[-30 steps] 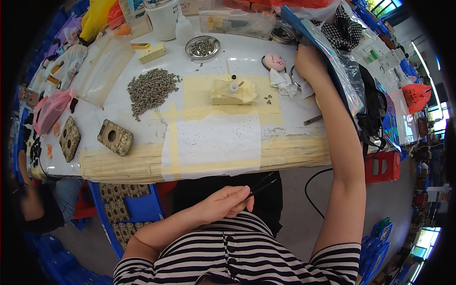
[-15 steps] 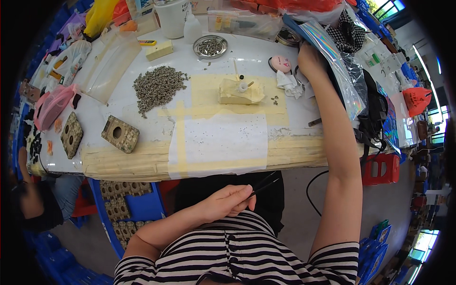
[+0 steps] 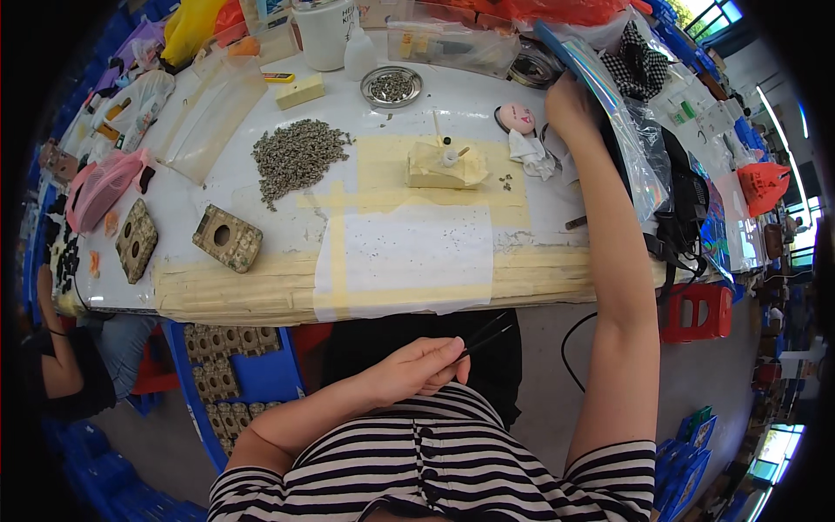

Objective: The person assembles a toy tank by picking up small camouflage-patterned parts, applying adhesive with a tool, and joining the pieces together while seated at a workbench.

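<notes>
Black tweezers [image 3: 487, 337] rest in my left hand [image 3: 426, 364], held low in front of my striped shirt with the fingers closed around them. My right arm stretches far forward to the right side of the table. There my right hand [image 3: 570, 106] is against a shiny holographic bag [image 3: 622, 130], its fingers hidden at the bag's edge. Left of that hand lie a pink round puff [image 3: 517, 117] and a crumpled white tissue [image 3: 531, 155]. A taped block [image 3: 448, 167] with a small white bottle stands mid-table, behind a white sheet [image 3: 404, 257].
A heap of small metal parts [image 3: 300, 158] and a metal dish [image 3: 391, 87] of more lie at centre-left. Two camouflage housings [image 3: 228, 238] sit near the front edge. Several more fill a blue tray [image 3: 270, 361] below. A red stool [image 3: 696, 313] stands right; another person [image 3: 61, 365] sits left.
The table's things sit slightly further right in view. The holographic bag's top edge has shifted a little to the right beside my right hand. My left hand stays put with the tweezers.
</notes>
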A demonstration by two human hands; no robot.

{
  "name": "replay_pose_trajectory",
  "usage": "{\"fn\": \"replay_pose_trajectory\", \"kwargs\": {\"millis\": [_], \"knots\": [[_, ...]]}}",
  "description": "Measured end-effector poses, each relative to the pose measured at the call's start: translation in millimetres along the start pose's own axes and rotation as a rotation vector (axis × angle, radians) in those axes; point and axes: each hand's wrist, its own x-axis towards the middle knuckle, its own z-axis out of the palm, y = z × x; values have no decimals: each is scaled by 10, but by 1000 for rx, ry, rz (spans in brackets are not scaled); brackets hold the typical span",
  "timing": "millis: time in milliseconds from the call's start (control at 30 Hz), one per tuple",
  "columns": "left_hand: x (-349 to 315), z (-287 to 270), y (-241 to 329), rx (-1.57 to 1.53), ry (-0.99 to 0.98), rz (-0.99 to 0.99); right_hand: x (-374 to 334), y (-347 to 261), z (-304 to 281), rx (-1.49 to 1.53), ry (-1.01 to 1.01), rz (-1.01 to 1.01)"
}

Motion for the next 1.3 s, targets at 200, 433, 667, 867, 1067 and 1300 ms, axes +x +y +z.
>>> {"fn": "replay_pose_trajectory", "kwargs": {"millis": [200,433,667,867,1067,1300], "knots": [[17,-17,-13,-1,-4,7,-211,-59,-329,45,21,-81],[44,-13,-7,-16,1,3,-923,-276,-755,-32,280,-235],[46,-49,-26,-61,-13,70,-1894,35,-1387,507,305,-310],[173,51,-4,-217,-65,186,-2603,571,-1194,1525,-189,383],[287,101,-4,-320,-127,187,-3028,591,-1025,2080,-548,448],[334,167,-33,-376,-100,157,-3128,504,-928,2213,-703,384]]}}
